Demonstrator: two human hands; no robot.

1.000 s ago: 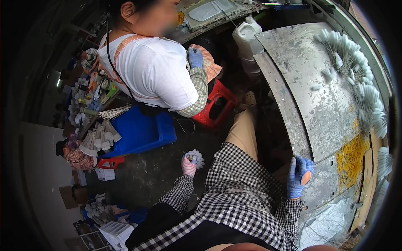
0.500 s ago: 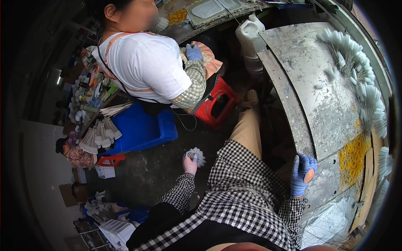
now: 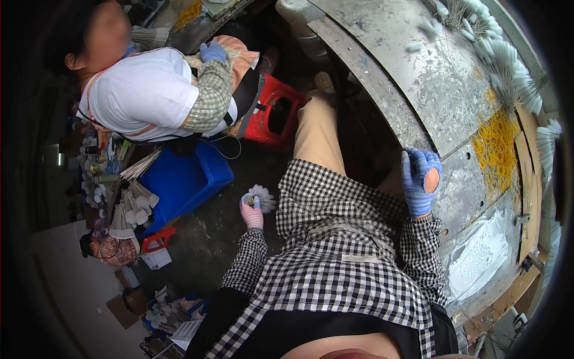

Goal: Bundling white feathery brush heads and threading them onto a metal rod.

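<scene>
My left hand (image 3: 252, 213), in a pink-and-blue glove, is closed round a bundle of white-tipped brushes (image 3: 262, 198). The bundle hangs low at my left side, above the dark floor, its white ends fanned to the right. My right hand (image 3: 421, 182), in a blue knitted glove with a round hole baring skin, is at the rim of the grey metal worktable (image 3: 391, 81). Its fingers are bent over the edge; their tips are partly hidden. Yellow rubber bands (image 3: 495, 146) lie in a heap on the tabletop, and wire-stemmed white brushes (image 3: 502, 63) line its far side.
A person in a white shirt (image 3: 140, 90) sits on a red stool (image 3: 272, 113) ahead to the left. Beside them stands a blue bin (image 3: 185, 179). White material (image 3: 481, 254) covers the table's near part. Farther left, another person (image 3: 116, 248) sits low.
My view has shifted, moving the seated person and table leftward and upward in the picture. My left hand still holds the brushes; my right hand stays at the table's rim.
</scene>
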